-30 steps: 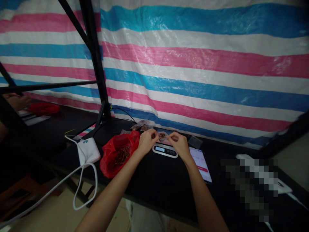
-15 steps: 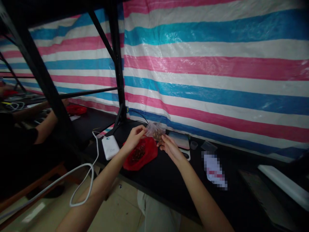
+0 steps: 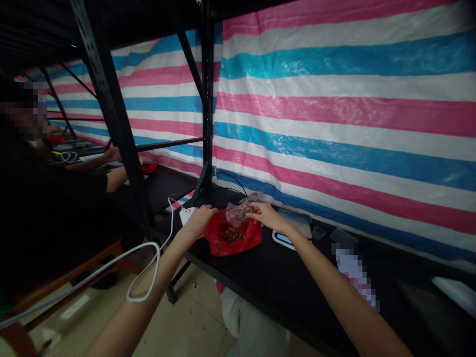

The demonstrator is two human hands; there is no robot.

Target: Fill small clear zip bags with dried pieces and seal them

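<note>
Small clear bag: we see the small clear bag (image 3: 241, 212) with brown bits inside, held just above the red bag (image 3: 233, 237).
Right hand: our right hand (image 3: 268, 215) pinches the small clear bag's far edge.
Left hand: our left hand (image 3: 201, 220) grips the red bag's near-left rim, fingers closed on it.
Red bag: open on the black worktop (image 3: 282, 277), brown pieces inside.
Scale: the scale (image 3: 288, 233) lies just right of the red bag.
Power bank: the white power bank (image 3: 187, 214) sits left of the red bag, beside our left hand.
Co-worker: a person's arm (image 3: 121, 176) rests well left of the red bag.
</note>
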